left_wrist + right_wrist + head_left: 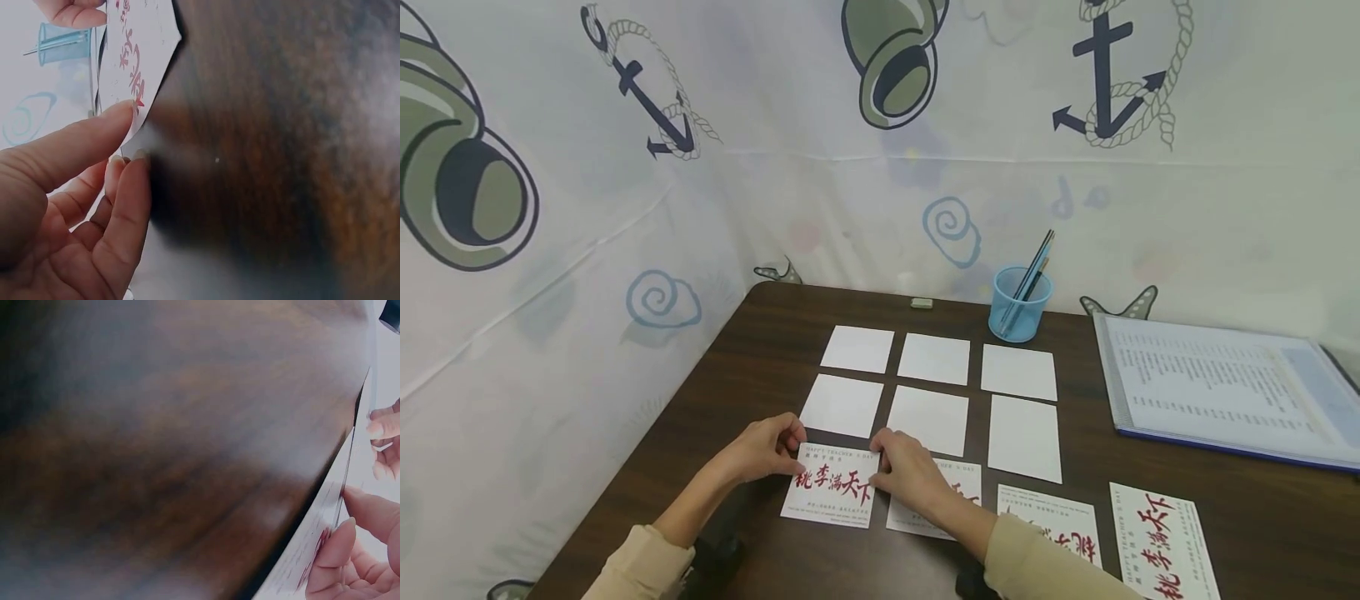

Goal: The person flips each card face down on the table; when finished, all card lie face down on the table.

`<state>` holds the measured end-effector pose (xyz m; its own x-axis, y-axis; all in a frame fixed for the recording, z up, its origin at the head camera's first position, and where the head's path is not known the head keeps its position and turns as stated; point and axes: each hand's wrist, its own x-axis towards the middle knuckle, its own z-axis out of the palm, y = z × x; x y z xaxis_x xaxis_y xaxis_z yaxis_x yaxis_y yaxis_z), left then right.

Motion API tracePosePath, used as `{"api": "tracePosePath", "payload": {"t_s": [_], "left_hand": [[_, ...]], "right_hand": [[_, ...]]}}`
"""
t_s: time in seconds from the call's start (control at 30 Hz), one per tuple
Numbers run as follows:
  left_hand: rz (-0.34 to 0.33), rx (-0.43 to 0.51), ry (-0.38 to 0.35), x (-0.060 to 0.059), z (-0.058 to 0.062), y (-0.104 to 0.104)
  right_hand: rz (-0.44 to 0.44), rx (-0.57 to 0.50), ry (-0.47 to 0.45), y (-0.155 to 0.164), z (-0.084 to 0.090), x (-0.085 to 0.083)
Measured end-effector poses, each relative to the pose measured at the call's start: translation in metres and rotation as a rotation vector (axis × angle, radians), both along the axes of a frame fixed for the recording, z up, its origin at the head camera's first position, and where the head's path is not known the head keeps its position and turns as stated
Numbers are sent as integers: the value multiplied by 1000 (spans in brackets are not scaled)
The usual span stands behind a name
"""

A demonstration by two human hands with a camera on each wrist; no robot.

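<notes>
A white card with red Chinese characters [831, 504] lies at the near left of the dark wooden table. My left hand [763, 452] pinches its left edge, the thumb on the printed face in the left wrist view. At its right edge, my right hand [913, 473] holds the card between thumb and fingers. A second printed card [917, 520] is partly covered by my right hand and forearm. Further right, a third printed card [1047, 505] lies upside down, partly behind the sleeve. The fourth printed card [1176, 546] is turned sideways.
Behind the printed cards, several blank white cards [928, 419] lie in two rows. A blue cup [1015, 325] with pens stands at the back. To the right is a large booklet of printed text [1210, 383]. A small pale block [921, 303] sits near the rear edge.
</notes>
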<state>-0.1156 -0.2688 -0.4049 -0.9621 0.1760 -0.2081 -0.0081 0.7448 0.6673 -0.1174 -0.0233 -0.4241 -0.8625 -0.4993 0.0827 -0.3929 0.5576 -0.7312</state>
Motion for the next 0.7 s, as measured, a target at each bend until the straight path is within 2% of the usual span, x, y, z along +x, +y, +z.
{"api": "tracePosePath", "payload": {"t_s": [0.2, 0.37, 0.5, 0.63, 0.7], "left_hand": [[-43, 72, -7, 0, 3, -1], [-86, 245, -80, -2, 11, -7], [-79, 381, -160, -4, 20, -7], [-73, 445, -171, -5, 26, -1], [-59, 466, -160, -7, 28, 3]], "right_hand": [[-14, -17, -16, 1, 2, 2], [-14, -89, -59, 5, 6, 6], [-26, -234, -175, 9, 9, 4], [-76, -406, -310, 14, 12, 0], [-129, -447, -311, 16, 14, -2]]}}
